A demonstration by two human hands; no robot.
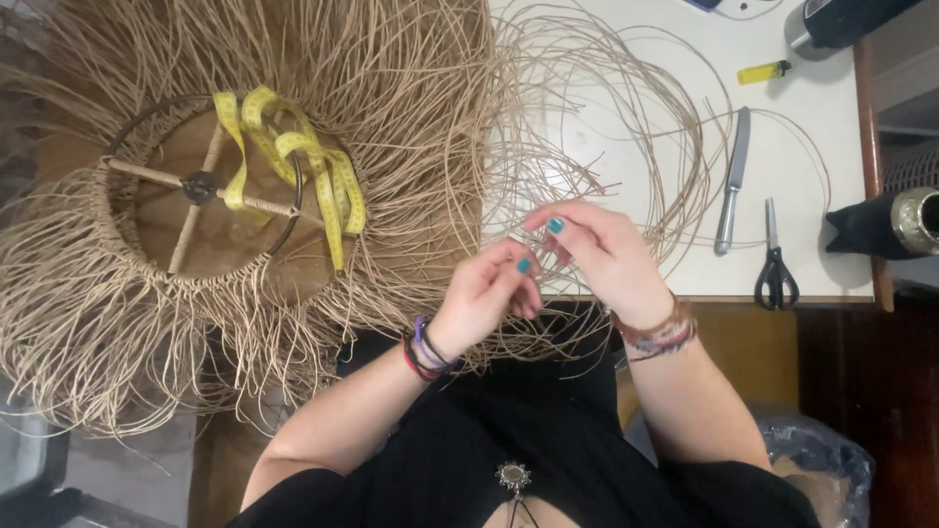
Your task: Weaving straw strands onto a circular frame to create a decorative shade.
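My left hand [489, 293] and my right hand [602, 249] meet at the table's near edge, fingertips pinched together on thin tan rattan strands [626, 108] that loop away over the white table [822, 147]. Both hands have teal nails and wrist bands. To the left lies a round wire lampshade frame [201, 186] fringed with long straw fibres [88, 323], a yellow tape measure [313, 176] draped across it.
On the table to the right lie a table knife [732, 181], black-handled scissors [775, 264] and a yellow lighter [763, 71]. A dark bottle [841, 20] sits at the far edge. A metal-rimmed dark object [895, 223] is beyond the table's right edge.
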